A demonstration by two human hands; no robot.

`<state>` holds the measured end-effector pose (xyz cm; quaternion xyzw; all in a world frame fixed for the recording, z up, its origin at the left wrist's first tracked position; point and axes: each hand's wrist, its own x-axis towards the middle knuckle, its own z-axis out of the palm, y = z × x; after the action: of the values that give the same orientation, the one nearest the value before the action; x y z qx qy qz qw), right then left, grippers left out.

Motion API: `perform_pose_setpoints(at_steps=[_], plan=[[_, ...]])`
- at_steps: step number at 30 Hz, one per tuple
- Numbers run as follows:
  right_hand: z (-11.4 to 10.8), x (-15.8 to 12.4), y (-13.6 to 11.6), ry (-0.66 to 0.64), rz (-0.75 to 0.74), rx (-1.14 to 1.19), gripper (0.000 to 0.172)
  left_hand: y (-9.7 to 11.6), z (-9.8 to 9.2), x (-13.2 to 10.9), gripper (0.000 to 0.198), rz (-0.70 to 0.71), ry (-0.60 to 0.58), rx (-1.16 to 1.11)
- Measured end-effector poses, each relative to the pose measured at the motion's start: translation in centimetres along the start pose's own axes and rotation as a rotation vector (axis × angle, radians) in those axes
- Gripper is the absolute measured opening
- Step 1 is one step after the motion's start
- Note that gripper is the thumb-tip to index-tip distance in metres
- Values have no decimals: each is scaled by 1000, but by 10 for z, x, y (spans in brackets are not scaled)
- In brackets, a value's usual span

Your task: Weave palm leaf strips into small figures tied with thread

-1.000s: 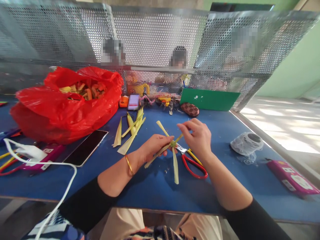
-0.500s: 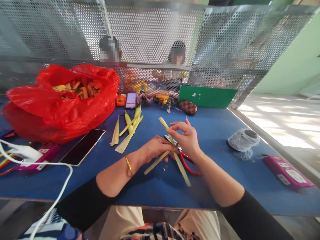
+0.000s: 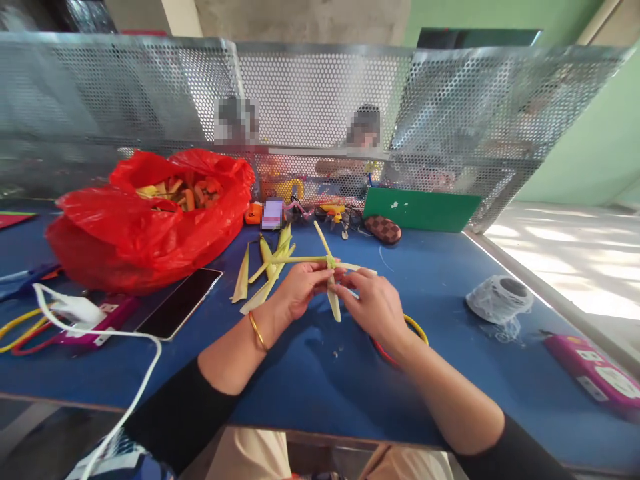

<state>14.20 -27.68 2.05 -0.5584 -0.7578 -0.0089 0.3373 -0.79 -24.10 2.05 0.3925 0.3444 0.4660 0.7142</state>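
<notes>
Pale green crossed leaf strips (image 3: pixel 330 267)

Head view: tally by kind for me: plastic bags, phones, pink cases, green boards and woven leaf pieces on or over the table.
Plastic bag: 1
Phone: 1
Pink cases: 2
Green board: 1
Woven leaf piece: 1
Total: 6

A blue flat-topped work table (image 3: pixel 310 373) is laid with a bulging red plastic bag (image 3: pixel 150 220), a black slab smartphone (image 3: pixel 180 303) just beside it, loose pale-green leaf strips (image 3: pixel 260 277), red-and-yellow-handled scissors (image 3: pixel 417 325) and a white wrapped roll (image 3: pixel 497 299).
</notes>
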Motion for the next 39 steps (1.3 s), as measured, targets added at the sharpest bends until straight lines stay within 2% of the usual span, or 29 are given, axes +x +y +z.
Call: perform_pose_setpoints(at_steps=[2, 5, 10, 13, 16, 18, 21, 23, 24, 26, 28, 29, 31, 34, 37, 39], plan=[[8, 0, 0, -120, 92, 79, 25, -1, 2, 0, 18, 12, 14, 0], [15, 1, 1, -167, 164, 253, 27, -4, 5, -1, 15, 12, 44, 0], [12, 3, 2, -193, 107, 566, 30, -5, 7, 0, 15, 28, 128, -49], [10, 3, 2, -215, 59, 624, 29, -4, 7, 0, 13, 48, 143, -68], [6, 1, 0, -236, -11, 544, 29, -2, 7, 0, 10, 25, 149, -74], [2, 0, -1, -195, -28, 359, 32, 0, 6, -1, 9, -2, 148, -81], [-5, 0, 1, 30, -22, 39, 37, 5, 4, -1, 12, -38, 131, -116], [-6, 3, 4, 134, -9, -50, 31, 8, 3, -2, 16, -103, 114, -148], [-5, 5, 6, 112, 12, -44, 26, 10, 3, -3, 18, -143, 105, -158], [-1, 8, 8, -61, 80, 34, 20, 10, 4, -4, 19, -191, 100, -148], [3, 8, 9, -232, 125, 101, 25, 8, 6, -3, 9, -166, 112, -90], [5, 7, 8, -260, 125, 98, 30, 6, 6, -3, 3, -143, 124, -50], [5, 5, 5, -221, 86, 33, 34, 3, 7, -2, 8, -106, 146, 30], [2, 3, 4, -190, 19, -11, 33, 1, 5, 1, 12, -123, 150, 103], [-1, 6, 9, -282, 62, 157, 36, 3, 0, 4, 12, -187, 125, 76], [-1, 12, 15, -333, 187, 360, 44, 6, -5, 7, 7, -234, 90, 10]])
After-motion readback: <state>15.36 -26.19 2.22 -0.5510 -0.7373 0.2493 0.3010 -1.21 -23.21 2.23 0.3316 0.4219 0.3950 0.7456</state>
